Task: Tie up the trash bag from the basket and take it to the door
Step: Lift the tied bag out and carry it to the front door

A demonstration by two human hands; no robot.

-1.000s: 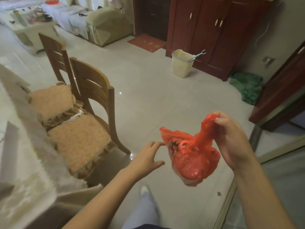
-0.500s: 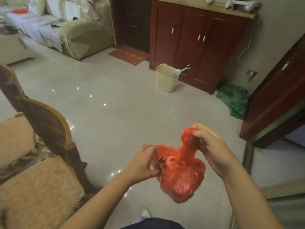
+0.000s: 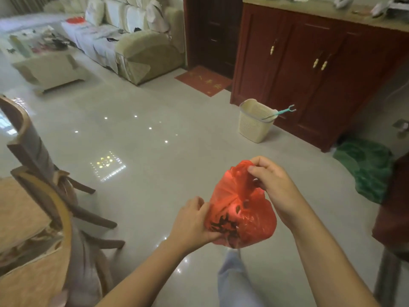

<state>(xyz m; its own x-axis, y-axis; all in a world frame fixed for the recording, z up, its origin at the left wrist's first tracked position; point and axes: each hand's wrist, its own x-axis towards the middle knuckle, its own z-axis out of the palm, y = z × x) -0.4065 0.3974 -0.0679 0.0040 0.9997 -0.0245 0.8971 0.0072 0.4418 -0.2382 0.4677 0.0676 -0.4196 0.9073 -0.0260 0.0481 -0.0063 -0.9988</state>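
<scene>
A small red plastic trash bag [image 3: 242, 216] with dark print hangs in the air in front of me, above the tiled floor. My right hand [image 3: 272, 185] pinches one twisted top corner of the bag and holds it up. My left hand [image 3: 192, 220] grips the bag's left side lower down. The cream woven basket [image 3: 254, 120] stands on the floor farther ahead, against a red-brown cabinet, with a teal-handled tool sticking out of it. A dark door [image 3: 212, 34] with a red mat [image 3: 203, 79] before it lies at the far end of the room.
Wooden chairs [image 3: 39, 191] with tan cushions crowd the left foreground. A sofa [image 3: 132, 41] and low table [image 3: 44, 56] fill the far left. The red-brown cabinet [image 3: 309, 63] lines the right wall, a green cloth [image 3: 367, 167] lies on the floor beside it. My leg [image 3: 232, 278] shows below.
My left hand has gone from open beside the bag to gripping its left side. The right hand keeps its pinch on the top. The view has swung left and forward, toward the door.
</scene>
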